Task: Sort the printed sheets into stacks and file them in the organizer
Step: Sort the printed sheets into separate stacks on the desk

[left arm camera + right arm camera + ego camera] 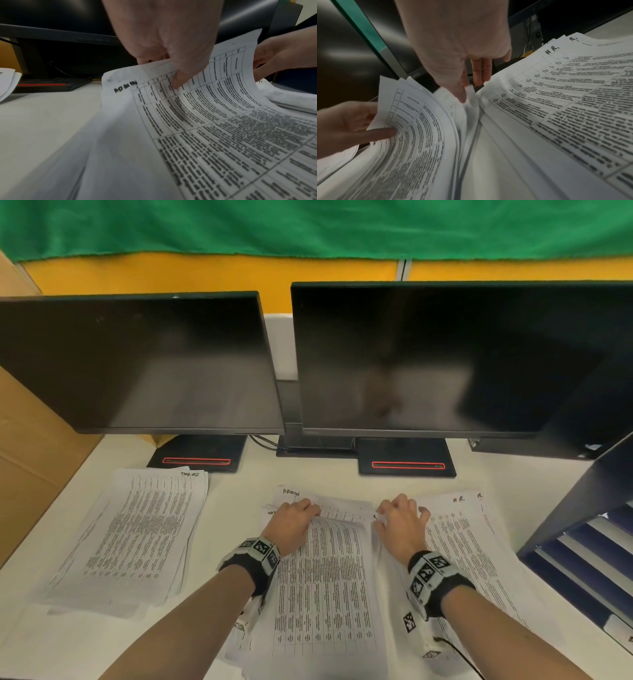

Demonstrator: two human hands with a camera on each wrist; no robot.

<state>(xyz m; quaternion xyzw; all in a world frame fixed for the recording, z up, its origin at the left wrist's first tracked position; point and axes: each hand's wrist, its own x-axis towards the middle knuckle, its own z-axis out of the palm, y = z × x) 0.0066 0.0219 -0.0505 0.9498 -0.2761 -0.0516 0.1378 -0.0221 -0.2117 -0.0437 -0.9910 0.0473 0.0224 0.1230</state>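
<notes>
Three stacks of printed table sheets lie on the white desk: a left stack, a middle stack marked ADMIN, and a right stack marked HR. My left hand pinches the far end of the middle stack's top sheets, thumb on top and fingers beneath, bending them upward. My right hand is at the gap between the middle and right stacks. Its thumb and fingers pinch the far right corner of a middle-stack sheet. The dark blue organizer stands at the right.
Two dark monitors stand on black bases just behind the stacks. A cardboard box borders the desk on the left. The organizer's slanted trays open toward me. Bare desk shows between the left and middle stacks.
</notes>
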